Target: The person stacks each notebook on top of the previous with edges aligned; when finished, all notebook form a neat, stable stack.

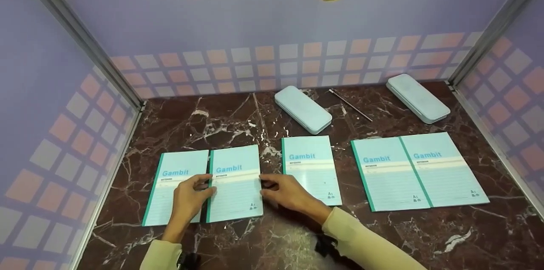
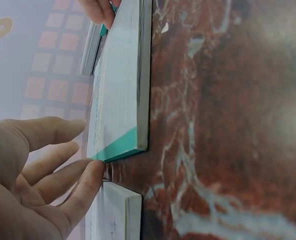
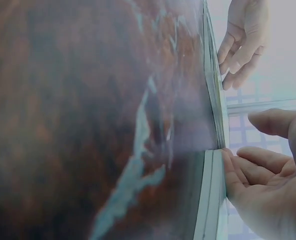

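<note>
Your second notebook [image 1: 235, 183] lies flat and closed on the marble, cover up, pale blue with a green spine strip along its left edge, a pale band across the upper middle and "Gambit" printed above it. It sits slightly turned, its spine edge touching or just overlapping the right edge of the first notebook [image 1: 176, 187], which has the same cover and also lies flat. The left wrist view shows the second notebook's [image 2: 119, 95] corner slightly overlapping the first [image 2: 119, 212]. The third notebook [image 1: 311, 168] lies just to its right, apart.
</note>
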Tool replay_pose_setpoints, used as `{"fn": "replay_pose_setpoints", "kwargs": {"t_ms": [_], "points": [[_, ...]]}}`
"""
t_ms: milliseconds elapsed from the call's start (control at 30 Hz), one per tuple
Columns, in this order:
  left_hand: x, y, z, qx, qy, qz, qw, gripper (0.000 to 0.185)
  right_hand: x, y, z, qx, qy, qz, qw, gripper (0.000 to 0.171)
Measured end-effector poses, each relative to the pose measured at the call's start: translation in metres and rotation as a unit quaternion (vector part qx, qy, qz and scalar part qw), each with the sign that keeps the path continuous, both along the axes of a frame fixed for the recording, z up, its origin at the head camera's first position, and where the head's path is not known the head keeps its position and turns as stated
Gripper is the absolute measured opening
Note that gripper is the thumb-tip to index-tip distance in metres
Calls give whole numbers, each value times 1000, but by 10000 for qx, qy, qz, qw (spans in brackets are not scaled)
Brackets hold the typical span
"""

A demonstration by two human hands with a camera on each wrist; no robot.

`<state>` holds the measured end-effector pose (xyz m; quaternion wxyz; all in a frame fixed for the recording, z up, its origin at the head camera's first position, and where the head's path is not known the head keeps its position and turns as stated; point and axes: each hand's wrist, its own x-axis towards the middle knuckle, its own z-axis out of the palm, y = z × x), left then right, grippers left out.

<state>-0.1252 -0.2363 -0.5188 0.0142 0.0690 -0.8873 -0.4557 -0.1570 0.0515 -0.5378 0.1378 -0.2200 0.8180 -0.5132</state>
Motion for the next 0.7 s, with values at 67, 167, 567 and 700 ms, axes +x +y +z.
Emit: {"fn": "replay_pose_setpoints", "kwargs": {"t_ms": [67,167,567,700], "points": [[2,0,1,44,-14,53,10000,34,1,0,0,0,39,-14,10000,45],[3,1,2,57,14,83,9999,31,3,0,2,-27,54,-13,10000,42],[3,-11,3,2268,-551,461,9713,38,3,5,-2,-331,-302,-203,9988,38],[0,-13,3,2696,-746,496,9588,44,2,5,-3,-433,-372,-246,9981,40]]}}
